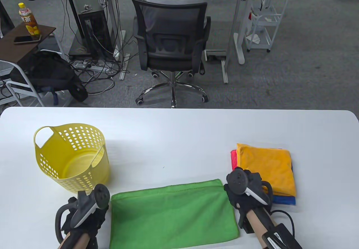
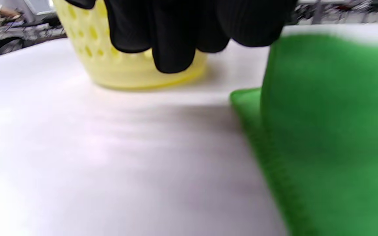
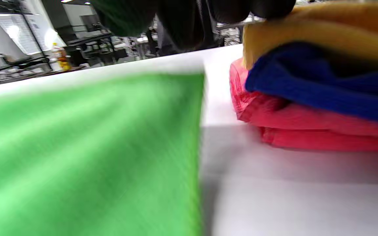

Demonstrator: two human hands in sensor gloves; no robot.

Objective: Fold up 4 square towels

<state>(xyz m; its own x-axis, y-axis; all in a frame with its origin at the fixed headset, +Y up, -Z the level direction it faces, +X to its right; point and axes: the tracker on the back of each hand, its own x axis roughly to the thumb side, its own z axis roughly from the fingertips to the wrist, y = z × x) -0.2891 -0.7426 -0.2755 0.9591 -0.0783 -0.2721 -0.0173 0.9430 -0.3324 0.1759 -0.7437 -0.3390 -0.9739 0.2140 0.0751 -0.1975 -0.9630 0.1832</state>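
Note:
A green towel [image 1: 172,214] lies folded in half into a wide rectangle at the table's front edge. My left hand [image 1: 89,218] is just off its left edge and my right hand [image 1: 238,197] is at its right far corner. In the left wrist view the gloved fingers [image 2: 172,49] hang free above the table, with the green towel [image 2: 330,131] to their right. In the right wrist view the fingers [image 3: 176,19] hold nothing, and the green towel [image 3: 87,154] lies to the left. A stack of folded towels, orange [image 1: 266,169] over blue [image 1: 284,200] and red [image 1: 233,159], sits to the right.
A yellow perforated basket [image 1: 71,156] stands at the left on the white table [image 1: 179,136], close behind my left hand. It shows in the left wrist view [image 2: 116,65] too. The stack [image 3: 307,98] lies right beside my right hand. An office chair [image 1: 171,50] stands beyond the table.

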